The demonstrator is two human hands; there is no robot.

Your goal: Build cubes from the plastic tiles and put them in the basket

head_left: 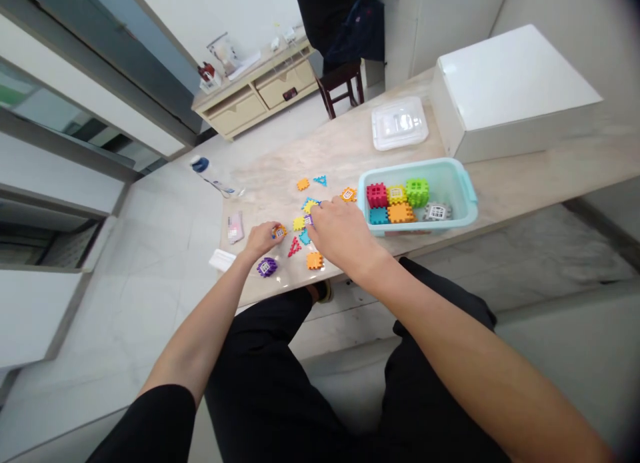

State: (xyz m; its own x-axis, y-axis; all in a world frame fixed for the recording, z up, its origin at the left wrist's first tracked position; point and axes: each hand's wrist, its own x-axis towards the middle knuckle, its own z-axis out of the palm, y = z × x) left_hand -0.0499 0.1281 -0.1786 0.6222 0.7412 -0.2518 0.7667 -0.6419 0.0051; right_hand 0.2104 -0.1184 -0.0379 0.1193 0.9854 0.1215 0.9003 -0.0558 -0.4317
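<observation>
My left hand [263, 240] is closed round a small orange and blue building block [279, 231], just over the table's near left part. My right hand [339, 231] bends over the scattered pieces, its thumb and fingers closed at a purple building piece [308, 219] with a white grid; the fingers partly cover it. Beside it lie a yellow piece [299, 223], a teal piece [305, 237] and a red triangle [295, 247]. A purple block [267, 267] sits below my left hand, and an orange square piece [315, 260] lies nearer the table's edge.
A light blue bin [470, 213] with several coloured blocks stands to the right. Behind it are a clear plastic lid [400, 143] and a large white box [520, 83]. A bottle [213, 177] stands at the far left edge. Another person [333, 23] is by a stool [343, 79].
</observation>
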